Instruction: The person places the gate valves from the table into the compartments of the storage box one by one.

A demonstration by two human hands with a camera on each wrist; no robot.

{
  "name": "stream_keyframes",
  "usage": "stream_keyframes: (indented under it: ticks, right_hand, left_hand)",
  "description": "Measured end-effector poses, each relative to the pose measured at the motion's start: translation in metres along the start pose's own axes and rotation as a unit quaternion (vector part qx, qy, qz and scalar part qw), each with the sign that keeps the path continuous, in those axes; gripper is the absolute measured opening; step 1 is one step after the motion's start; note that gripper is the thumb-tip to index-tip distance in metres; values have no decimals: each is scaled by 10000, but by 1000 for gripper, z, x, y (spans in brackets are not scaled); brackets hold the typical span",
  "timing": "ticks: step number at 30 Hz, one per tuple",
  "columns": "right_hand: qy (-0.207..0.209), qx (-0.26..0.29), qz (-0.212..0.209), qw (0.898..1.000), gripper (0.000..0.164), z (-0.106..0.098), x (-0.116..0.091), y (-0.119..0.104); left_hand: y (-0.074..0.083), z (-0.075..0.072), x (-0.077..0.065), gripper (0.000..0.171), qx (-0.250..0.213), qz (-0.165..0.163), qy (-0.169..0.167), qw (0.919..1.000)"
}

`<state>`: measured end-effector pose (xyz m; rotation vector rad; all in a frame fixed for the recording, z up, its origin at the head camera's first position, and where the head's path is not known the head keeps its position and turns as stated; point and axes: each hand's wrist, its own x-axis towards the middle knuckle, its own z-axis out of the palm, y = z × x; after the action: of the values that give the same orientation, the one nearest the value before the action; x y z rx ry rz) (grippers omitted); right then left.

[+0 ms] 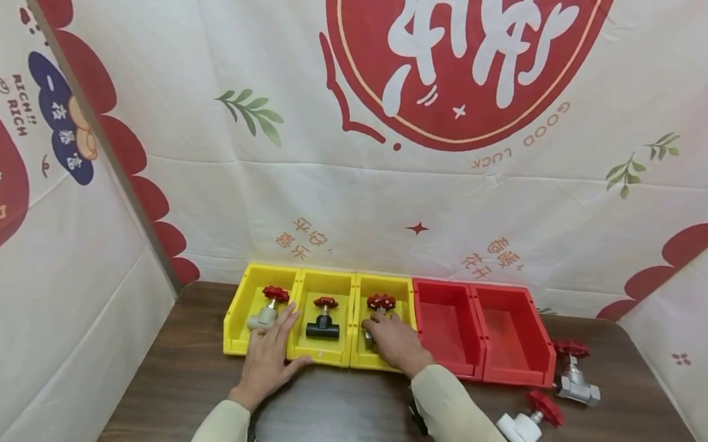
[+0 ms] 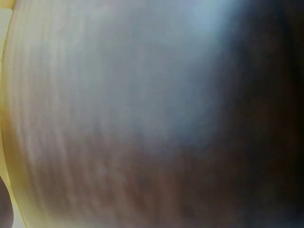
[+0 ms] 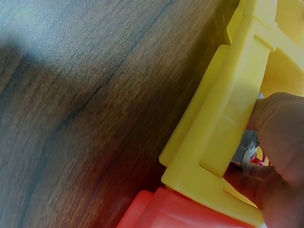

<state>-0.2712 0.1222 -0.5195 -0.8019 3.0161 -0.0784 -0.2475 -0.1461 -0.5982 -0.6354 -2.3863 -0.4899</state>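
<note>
My right hand point(image 1: 396, 340) reaches into the third yellow bin point(image 1: 407, 294) and grips a metal valve with a red handwheel point(image 1: 381, 300). In the right wrist view, thumb and fingers are around its silver body point(image 3: 246, 145), partly hidden by the hand. My left hand point(image 1: 265, 365) lies with straight fingers over the front edge of the leftmost yellow bin point(image 1: 249, 289). Its fingertips are beside a beige valve point(image 1: 264, 317) with a red handwheel. In the middle yellow bin stands a black valve point(image 1: 322, 328), also red-wheeled.
Two red bins point(image 1: 441, 315) continue the row on the right. A silver valve point(image 1: 577, 388) and a white valve point(image 1: 525, 433) lie on the brown wooden table point(image 1: 334, 425) to the right. A printed cloth point(image 1: 356, 200) hangs behind the bins. The left wrist view is mostly blurred tabletop.
</note>
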Motion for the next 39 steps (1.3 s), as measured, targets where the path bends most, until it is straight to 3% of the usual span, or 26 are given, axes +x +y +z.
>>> stream_keyframes:
  ticks: [8, 20, 26, 33, 39]
  right_hand:
    - [-33, 51, 75, 10000, 33, -5, -1, 3]
    - [-24, -12, 16, 10000, 33, -5, -1, 4]
    - [24, -366, 1, 9993, 28, -6, -2, 1]
    - [77, -735, 109, 9972, 18, -17, -6, -7]
    - [197, -481, 216, 9984, 27, -30, -16, -11]
  left_hand:
    - [3, -1, 5, 94, -24, 75, 108, 9999]
    - [5, -2, 5, 94, 9, -12, 12, 10000]
    - [5, -2, 4, 94, -8, -32, -64, 10000]
    - [3, -3, 2, 94, 12, -9, -20, 10000]
    - [3, -4, 1, 93, 29, -76, -127, 9999]
